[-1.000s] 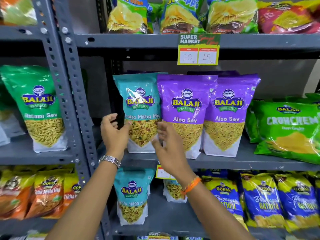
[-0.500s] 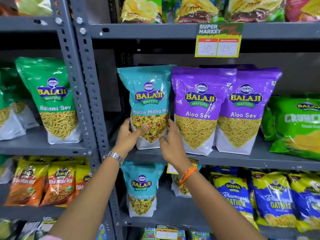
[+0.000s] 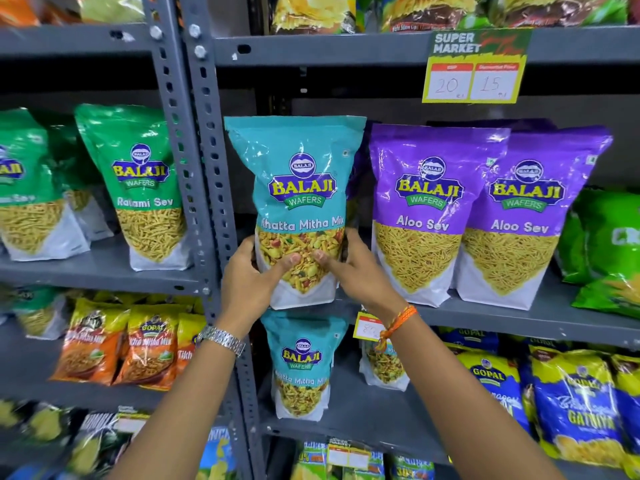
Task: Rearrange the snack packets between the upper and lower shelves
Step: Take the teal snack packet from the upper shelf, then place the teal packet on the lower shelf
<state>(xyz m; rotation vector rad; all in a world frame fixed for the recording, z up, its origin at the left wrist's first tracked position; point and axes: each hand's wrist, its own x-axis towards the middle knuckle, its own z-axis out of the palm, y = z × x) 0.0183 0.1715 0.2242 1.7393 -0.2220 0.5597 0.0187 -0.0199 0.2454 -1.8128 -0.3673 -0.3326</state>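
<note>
- Teal packet (image 3: 300,209) (Khatta Mitha Mix): upright, long axis vertical, at 12 o'clock from both hands. Its base sits at or just above the front lip of the upper shelf (image 3: 519,317); can't tell whether it rests on the lip or is lifted clear.
- Lower shelf (image 3: 363,420): directly at 6 o'clock from the held packet. A second teal packet (image 3: 302,365) of the same kind stands there upright, straight below.
- Neighbours: purple packet (image 3: 420,216) (Aloo Sev) just beside at 3 o'clock; rack upright (image 3: 211,168) close at 9 o'clock. Judgement: side room is tight, so the packet must come out toward the person before it goes down.
- Left hand (image 3: 251,278): clasps the lower left edge of the teal packet, thumb across the front window, fingers wrapped behind.
- Right hand (image 3: 353,271): clasps the lower right edge, thumb on the front, fingers behind.
- Both hands equally near, grip symmetrical and low. Judgement: the top is unsupported and may flop while it is carried.
</note>
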